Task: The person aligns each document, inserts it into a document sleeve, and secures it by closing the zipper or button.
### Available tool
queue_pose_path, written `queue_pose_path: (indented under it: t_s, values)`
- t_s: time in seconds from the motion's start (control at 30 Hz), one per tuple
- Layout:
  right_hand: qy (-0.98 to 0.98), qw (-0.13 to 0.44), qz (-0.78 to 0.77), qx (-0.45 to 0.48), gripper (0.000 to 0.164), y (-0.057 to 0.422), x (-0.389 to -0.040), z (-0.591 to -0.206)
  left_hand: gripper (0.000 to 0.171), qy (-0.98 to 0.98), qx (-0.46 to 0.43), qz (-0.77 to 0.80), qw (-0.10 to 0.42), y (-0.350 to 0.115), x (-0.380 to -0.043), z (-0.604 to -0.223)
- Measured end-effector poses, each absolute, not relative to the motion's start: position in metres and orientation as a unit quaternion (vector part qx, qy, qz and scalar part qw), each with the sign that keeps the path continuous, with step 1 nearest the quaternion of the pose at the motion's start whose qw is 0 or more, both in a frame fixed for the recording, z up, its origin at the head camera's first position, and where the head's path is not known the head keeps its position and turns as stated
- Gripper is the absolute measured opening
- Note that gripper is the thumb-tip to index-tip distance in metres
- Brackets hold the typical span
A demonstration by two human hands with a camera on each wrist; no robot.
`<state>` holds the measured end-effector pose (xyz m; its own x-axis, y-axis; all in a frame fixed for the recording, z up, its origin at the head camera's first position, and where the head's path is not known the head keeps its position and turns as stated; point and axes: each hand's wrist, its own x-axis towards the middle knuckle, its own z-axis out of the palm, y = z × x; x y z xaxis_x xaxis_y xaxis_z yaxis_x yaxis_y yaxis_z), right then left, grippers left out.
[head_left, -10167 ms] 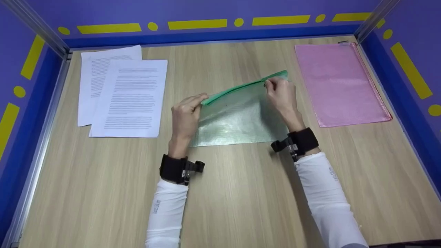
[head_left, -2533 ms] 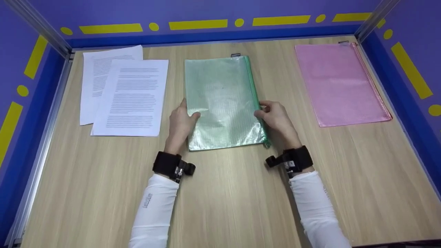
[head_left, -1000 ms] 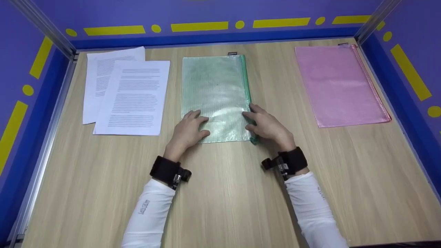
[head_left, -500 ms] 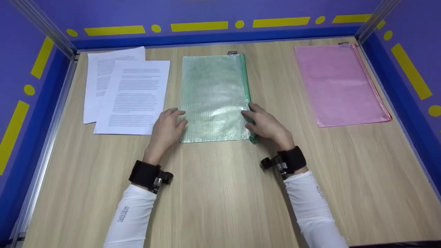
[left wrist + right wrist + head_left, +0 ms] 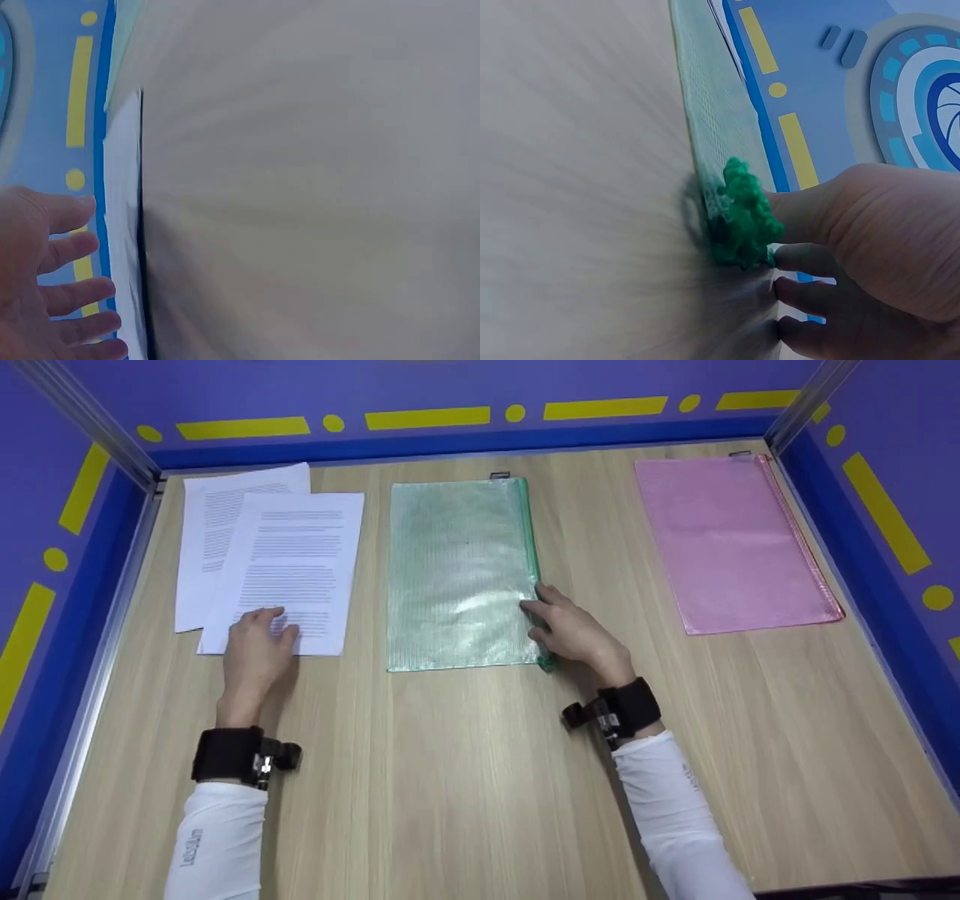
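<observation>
A translucent green zip pouch (image 5: 457, 570) lies flat mid-table, its darker zip edge on the right. My right hand (image 5: 577, 634) rests with loosely bent fingers on that edge, near the lower right corner. In the right wrist view, a bunched green end (image 5: 746, 217) of the zip sticks up beside the thumb. My left hand (image 5: 259, 652) is over the lower edge of the front stack of printed paper (image 5: 300, 547), fingers spread and holding nothing. The left wrist view shows the fingers (image 5: 79, 296) apart above the white paper (image 5: 124, 195).
A second stack of printed paper (image 5: 199, 547) lies partly under the front one. At the far right is a pink zip pouch (image 5: 739, 547) lying flat. Blue and purple panels (image 5: 420, 390) wall the wooden table (image 5: 465, 780) at the back and sides.
Earlier, both hands held the green pouch's zip edge raised; it was then turned and laid flat. My left hand has since left the pouch and moved left to the paper; the right has stayed.
</observation>
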<state>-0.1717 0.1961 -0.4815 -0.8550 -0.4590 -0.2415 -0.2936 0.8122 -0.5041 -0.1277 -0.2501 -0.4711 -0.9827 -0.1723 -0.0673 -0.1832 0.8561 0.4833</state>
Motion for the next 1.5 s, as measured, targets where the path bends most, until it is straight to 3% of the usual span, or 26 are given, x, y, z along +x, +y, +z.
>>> queue_pose_path:
  t_s: [0.3, 0.53, 0.97, 1.5]
  values:
    - [0.936, 0.18, -0.228, -0.197, 0.052, 0.194, -0.172, -0.482, 0.066, 0.964, -0.146, 0.199, 0.094, -0.278, -0.127, -0.477]
    - [0.938, 0.179, -0.223, -0.196, 0.053, 0.194, -0.171, -0.48, 0.089, 0.961, -0.182, 0.167, 0.123, -0.277, -0.128, -0.474]
    - [0.937, 0.174, -0.231, -0.194, 0.053, 0.194, -0.171, -0.481, 0.107, 0.953, -0.204, 0.14, 0.172, -0.278, -0.127, -0.467]
    - [0.936, 0.176, -0.237, -0.191, 0.053, 0.195, -0.17, -0.48, 0.111, 0.944, -0.235, 0.188, 0.131, -0.274, -0.129, -0.466]
